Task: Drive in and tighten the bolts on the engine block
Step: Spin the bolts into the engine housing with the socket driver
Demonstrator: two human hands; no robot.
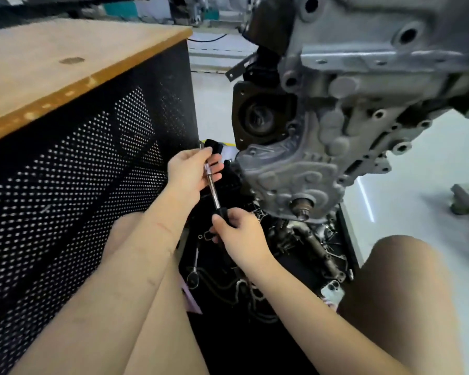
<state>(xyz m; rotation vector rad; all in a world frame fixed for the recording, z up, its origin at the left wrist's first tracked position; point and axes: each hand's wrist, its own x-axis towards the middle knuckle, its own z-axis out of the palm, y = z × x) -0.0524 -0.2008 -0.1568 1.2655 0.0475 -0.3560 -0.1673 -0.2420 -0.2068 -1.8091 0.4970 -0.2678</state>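
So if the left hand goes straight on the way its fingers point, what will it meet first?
Probably the engine block: the left hand, holding the wrench, points right toward its lower cover, with only a small gap visible, though depth is unclear.

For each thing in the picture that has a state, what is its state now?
Left hand: grips the metal end of the wrench.
Right hand: grips the wrench's black handle.
Wrench: held in the air, off the engine block.
Engine block: raised above the tray.
Second ratchet: lying in the tray, untouched.
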